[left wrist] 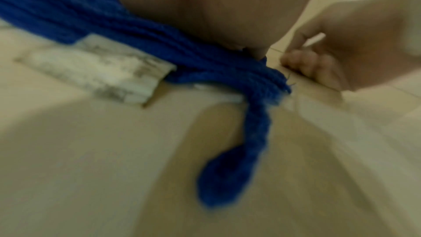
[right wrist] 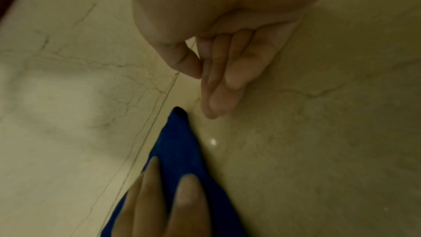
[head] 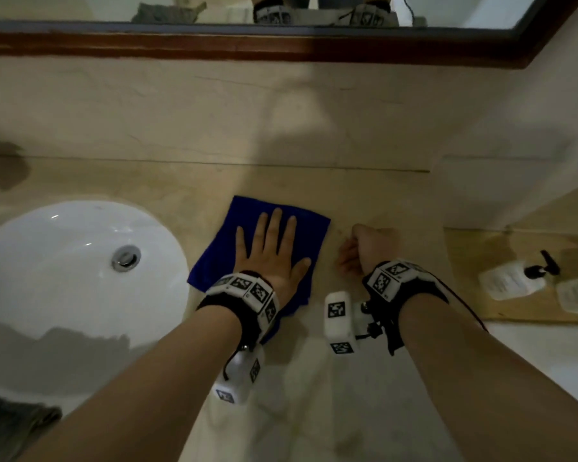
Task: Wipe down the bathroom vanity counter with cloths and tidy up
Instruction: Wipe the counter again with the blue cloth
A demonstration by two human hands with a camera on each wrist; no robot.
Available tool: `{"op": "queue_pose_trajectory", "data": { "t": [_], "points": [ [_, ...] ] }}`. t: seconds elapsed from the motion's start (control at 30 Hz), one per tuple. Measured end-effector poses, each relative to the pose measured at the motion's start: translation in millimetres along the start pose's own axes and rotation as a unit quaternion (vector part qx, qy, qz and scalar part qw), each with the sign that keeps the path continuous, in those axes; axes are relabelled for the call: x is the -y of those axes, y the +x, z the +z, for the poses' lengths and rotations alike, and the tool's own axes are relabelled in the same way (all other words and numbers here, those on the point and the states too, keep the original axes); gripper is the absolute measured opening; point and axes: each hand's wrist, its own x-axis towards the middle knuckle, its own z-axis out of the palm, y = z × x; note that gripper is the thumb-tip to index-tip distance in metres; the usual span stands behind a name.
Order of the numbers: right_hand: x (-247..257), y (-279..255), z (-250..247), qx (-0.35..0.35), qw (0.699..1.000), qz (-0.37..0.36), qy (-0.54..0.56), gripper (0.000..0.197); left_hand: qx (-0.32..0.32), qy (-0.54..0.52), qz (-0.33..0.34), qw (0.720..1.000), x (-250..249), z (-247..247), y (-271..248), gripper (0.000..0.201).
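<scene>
A person's two bare forearms reach forward over a beige marble surface (head: 314,181) beside a sink, seen from above.

The left hand (head: 271,253) lies flat, palm down, on a blue cloth (head: 291,216), fingers straight and spread; its grip is open, pressing the cloth rather than clutching it. The cloth sits on the surface just right of the white sink (head: 64,261), its near edge reaching towards the front of the surface. In the blurred left wrist view a fold of the cloth (left wrist: 234,177) hangs down over that front edge.

The right hand (head: 364,248) rests just to the right of the cloth. Its fingers (right wrist: 227,71) are curled inward with the thumb against them, and nothing shows inside them, so this grip is closed and empty. In the right wrist view the fingertips hover close to a corner of the cloth (right wrist: 180,132); whether they touch the surface is unclear.

Both wrists wear black bands with white marker blocks.

Farther right, a wooden tray (head: 474,248) holds a pump bottle (head: 514,278) lying on its side. A mirror (head: 281,11) with a dark wooden frame runs along the wall above. A grey cloth (head: 10,425) shows at the lower left corner.
</scene>
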Motion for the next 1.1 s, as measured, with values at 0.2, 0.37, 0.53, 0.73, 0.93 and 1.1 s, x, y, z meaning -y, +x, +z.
{"op": "queue_pose_trajectory", "data": {
  "t": [0.2, 0.37, 0.53, 0.73, 0.93, 1.1],
  "points": [
    [1, 0, -6, 0.061, 0.998, 0.005, -0.021, 0.035, 0.025, -0.008, -0.024, 0.999, -17, 15, -47, 0.071],
    [3, 1, -7, 0.069, 0.997, 0.007, -0.032, 0.037, 0.022, -0.01, -0.036, 0.999, -19, 16, -46, 0.07],
    [4, -2, -5, 0.063, 0.997, 0.009, -0.036, 0.036, 0.03, -0.015, -0.035, 0.999, -17, 17, -45, 0.071],
    [1, 2, -8, 0.06, 0.998, -0.01, -0.032, 0.041, 0.037, -0.017, -0.027, 0.999, -10, 11, -20, 0.075],
    [0, 7, -4, 0.034, 0.999, -0.004, -0.033, 0.04, 0.03, -0.012, -0.031, 0.999, -6, -12, 36, 0.071],
    [5, 10, -2, 0.009, 0.999, 0.026, -0.018, 0.039, 0.026, -0.025, -0.021, 0.999, -4, -26, 71, 0.071]
  ]
}}
